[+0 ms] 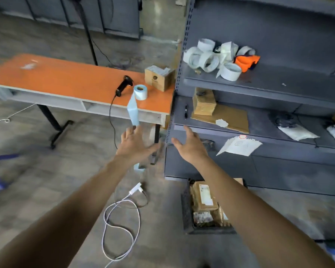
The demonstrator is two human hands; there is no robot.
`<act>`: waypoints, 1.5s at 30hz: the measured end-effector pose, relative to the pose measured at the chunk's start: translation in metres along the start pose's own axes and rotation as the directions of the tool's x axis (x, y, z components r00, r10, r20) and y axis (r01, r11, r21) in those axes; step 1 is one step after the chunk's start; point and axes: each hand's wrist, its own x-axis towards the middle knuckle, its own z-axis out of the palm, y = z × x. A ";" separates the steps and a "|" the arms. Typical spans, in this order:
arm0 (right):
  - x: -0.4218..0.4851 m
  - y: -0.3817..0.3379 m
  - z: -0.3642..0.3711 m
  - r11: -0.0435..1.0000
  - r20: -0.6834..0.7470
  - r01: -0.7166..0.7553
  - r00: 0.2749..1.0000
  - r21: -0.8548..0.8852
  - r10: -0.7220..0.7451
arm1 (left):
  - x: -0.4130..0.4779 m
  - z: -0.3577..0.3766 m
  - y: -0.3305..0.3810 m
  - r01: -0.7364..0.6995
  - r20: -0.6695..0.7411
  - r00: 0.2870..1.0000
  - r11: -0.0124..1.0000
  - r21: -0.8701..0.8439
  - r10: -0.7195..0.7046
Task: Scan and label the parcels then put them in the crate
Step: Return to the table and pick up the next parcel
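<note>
Head view, orange table (56, 78), grey shelving (278, 82), concrete floor (46, 180)

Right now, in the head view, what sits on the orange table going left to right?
Black barcode scanner → blue label roll → cardboard parcel, then the grey shelving beside the table.

The orange worktop (66, 78) carries a black barcode scanner (123, 86), a blue label roll (140, 92) whose strip hangs over the front edge, and a cardboard box (160, 78) at its right end. The grey upper shelf (278, 84) holds a heap of white rolls (211, 57). The floor (46, 180) bears a dark crate (186, 209) and a white cable (122, 215).
</note>
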 end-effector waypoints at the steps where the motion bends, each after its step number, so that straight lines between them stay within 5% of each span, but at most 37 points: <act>1: 0.000 -0.024 0.012 1.000 -0.003 0.005 1.000 0.022 -0.005 | -0.001 -0.022 -0.016 0.008 -0.003 1.000 1.000 0.005 -0.008; 7: 0.012 -0.147 0.084 0.994 0.024 0.069 0.997 0.087 -0.072 | 0.007 -0.124 -0.108 0.051 -0.059 0.997 0.999 0.012 -0.051; 21: 0.149 -0.292 0.193 0.985 0.019 0.135 0.990 0.111 -0.137 | 0.144 -0.219 -0.243 0.017 -0.130 0.991 0.997 0.076 -0.007; 36: 0.349 -0.349 0.216 0.998 -0.076 -0.011 0.997 -0.062 0.006 | 0.392 -0.261 -0.282 -0.121 0.073 0.992 0.971 0.208 0.108; 45: 0.428 -0.344 0.193 0.977 -0.222 -0.194 0.960 -0.088 0.171 | 0.520 -0.250 -0.263 -0.361 0.252 0.917 0.910 0.203 0.308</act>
